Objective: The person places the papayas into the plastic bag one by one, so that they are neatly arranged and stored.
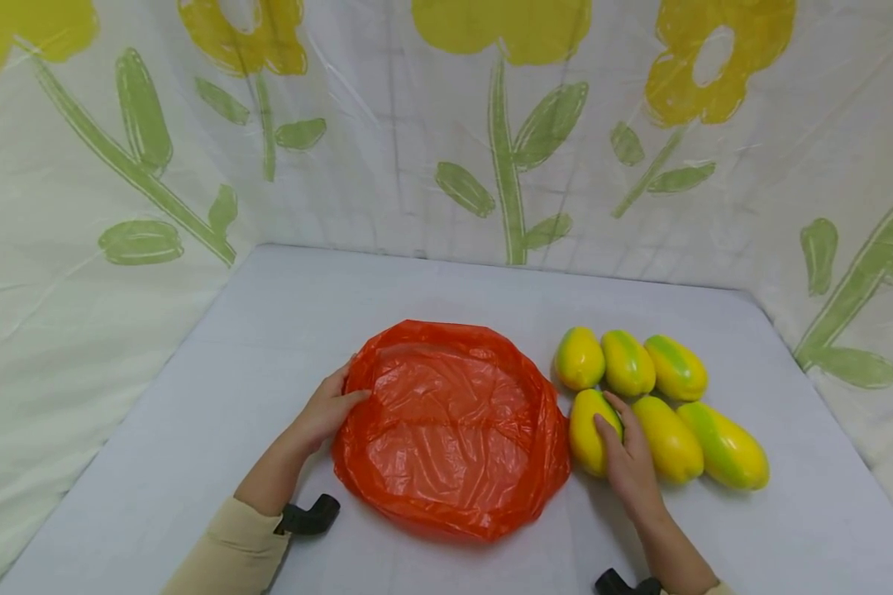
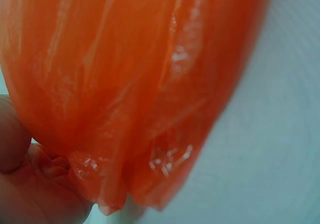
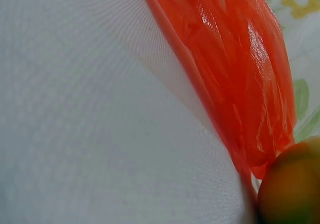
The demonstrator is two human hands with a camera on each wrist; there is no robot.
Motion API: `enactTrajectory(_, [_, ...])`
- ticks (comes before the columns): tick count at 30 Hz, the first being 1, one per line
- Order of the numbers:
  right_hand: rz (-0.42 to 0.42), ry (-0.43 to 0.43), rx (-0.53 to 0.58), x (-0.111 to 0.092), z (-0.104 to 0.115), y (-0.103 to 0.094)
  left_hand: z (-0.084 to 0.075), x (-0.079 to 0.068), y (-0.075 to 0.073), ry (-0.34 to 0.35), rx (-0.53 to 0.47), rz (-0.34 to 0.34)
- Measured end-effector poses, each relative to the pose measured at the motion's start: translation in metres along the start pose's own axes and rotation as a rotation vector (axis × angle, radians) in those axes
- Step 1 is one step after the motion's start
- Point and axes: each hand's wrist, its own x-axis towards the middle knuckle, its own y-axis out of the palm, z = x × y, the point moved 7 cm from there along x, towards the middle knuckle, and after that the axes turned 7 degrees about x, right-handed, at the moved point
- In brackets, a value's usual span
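A red plastic bag (image 1: 446,413) lies in the middle of the table with its mouth spread wide and its rim folded outward. My left hand (image 1: 327,417) holds the bag's left rim, the thumb over the edge and the other fingers mostly hidden behind the film. To the right of the bag, my right hand (image 1: 632,454) grips a yellow-green papaya (image 1: 587,434), thumb on the near side and fingers over its far side. This papaya is right beside the bag's right edge. In the right wrist view, part of the papaya (image 3: 292,184) shows at the lower right, beside the red film (image 3: 235,68).
Several more papayas (image 1: 670,438) lie in two rows at the right, close around my right hand. White cloth (image 1: 305,306) covers the table. Behind it and at both sides hang white curtains (image 1: 372,165) with yellow flowers.
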Motion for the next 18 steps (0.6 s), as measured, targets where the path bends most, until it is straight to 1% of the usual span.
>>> enactTrajectory(4, [-0.010,0.005,0.029,-0.002,0.002,0.000,0.000,0.000,0.000,0.004,-0.007,0.001])
enactTrajectory(12, [-0.026,-0.068,0.092,-0.004,0.014,0.000,0.000,0.000,0.000,0.006,-0.005,-0.001])
enactTrajectory(18, [-0.022,-0.069,0.100,-0.005,0.017,0.001,-0.001,-0.001,0.000,0.001,0.003,-0.001])
